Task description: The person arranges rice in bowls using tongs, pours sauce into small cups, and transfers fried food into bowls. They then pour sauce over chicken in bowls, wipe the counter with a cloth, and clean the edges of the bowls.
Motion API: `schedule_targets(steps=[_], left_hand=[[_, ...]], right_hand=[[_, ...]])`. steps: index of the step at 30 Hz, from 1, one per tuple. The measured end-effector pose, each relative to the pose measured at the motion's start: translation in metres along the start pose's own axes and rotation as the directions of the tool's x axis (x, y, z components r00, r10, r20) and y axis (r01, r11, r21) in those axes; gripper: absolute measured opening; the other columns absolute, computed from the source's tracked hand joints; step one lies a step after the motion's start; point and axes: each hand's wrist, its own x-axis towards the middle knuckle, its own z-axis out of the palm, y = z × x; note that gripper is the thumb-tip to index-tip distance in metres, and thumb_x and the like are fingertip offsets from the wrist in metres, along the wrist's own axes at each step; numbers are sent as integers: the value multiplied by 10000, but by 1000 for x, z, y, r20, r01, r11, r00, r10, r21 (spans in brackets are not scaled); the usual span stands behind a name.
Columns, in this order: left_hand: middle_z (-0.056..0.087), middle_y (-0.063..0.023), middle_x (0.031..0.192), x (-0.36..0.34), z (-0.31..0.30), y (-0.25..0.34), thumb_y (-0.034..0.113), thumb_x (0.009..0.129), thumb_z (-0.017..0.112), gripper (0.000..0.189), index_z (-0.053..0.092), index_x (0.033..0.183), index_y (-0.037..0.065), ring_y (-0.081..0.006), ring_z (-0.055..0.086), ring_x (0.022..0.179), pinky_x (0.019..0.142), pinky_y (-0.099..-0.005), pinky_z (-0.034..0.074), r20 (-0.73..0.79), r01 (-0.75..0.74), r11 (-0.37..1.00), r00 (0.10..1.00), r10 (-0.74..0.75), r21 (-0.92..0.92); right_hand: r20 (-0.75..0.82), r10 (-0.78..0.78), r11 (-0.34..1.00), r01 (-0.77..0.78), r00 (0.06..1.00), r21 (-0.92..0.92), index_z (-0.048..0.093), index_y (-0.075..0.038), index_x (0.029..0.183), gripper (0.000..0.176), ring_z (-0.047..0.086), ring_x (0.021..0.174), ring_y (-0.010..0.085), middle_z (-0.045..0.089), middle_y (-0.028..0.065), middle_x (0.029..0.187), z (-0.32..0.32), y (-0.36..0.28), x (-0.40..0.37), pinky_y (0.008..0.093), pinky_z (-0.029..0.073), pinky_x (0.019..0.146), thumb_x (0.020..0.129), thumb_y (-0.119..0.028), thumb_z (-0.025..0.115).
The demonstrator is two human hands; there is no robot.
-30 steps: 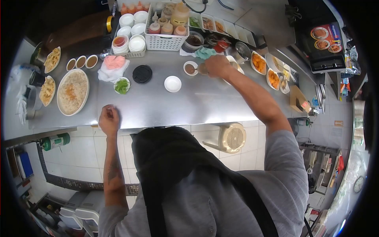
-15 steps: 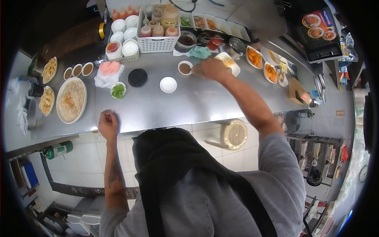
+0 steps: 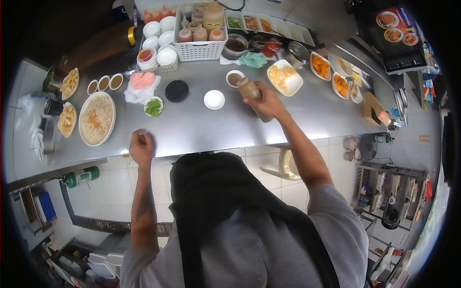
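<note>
My right hand point(image 3: 268, 101) is wrapped around a bottle of brown sauce point(image 3: 250, 90), held tilted over the steel counter. Just left of the bottle's upper end is a small white bowl of brown sauce point(image 3: 234, 78). Farther left stands a small white bowl point(image 3: 214, 100) with nothing visible inside. At the counter's front edge, my left hand point(image 3: 141, 147) is closed, its fingers curled in; whatever they may hold is hidden. Nearest to it are a small bowl of chopped greens point(image 3: 153, 107) and a large oval dish of pale food point(image 3: 97, 118).
A square white bowl of yellowish food point(image 3: 285, 78) stands right of the bottle, with orange food in bowls point(image 3: 320, 66) beyond. A round black lid point(image 3: 176, 91) and folded cloths point(image 3: 142, 87) lie left of centre. At the back is a white basket of sauce bottles point(image 3: 200, 51).
My right hand has drawn back toward me from the far side of the counter, and the bottle in it now shows clearly. My left hand stays closed at the front edge.
</note>
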Motion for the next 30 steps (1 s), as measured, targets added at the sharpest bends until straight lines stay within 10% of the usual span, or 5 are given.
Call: schedule_targets(steps=[9, 30], left_hand=[[574, -36, 613, 0, -5, 5, 171, 901, 693, 180, 682, 1051, 72, -163, 562, 533, 544, -321, 472, -23, 8, 1000, 1000, -8, 1], [601, -42, 627, 0, -4, 6, 190, 873, 712, 202, 699, 1044, 83, -178, 601, 548, 555, -334, 499, -33, 55, 998, 998, -54, 5]], right_hand=[[423, -146, 805, 356, 895, -475, 597, -26, 1218, 579, 677, 972, 403, 711, 219, 1016, 15, -37, 12, 481, 530, 854, 760, -319, 796], [451, -87, 474, 435, 888, -765, 744, -43, 883, 156, 734, 854, 326, 738, 154, 881, 11, -87, 30, 419, 598, 724, 742, -96, 702]])
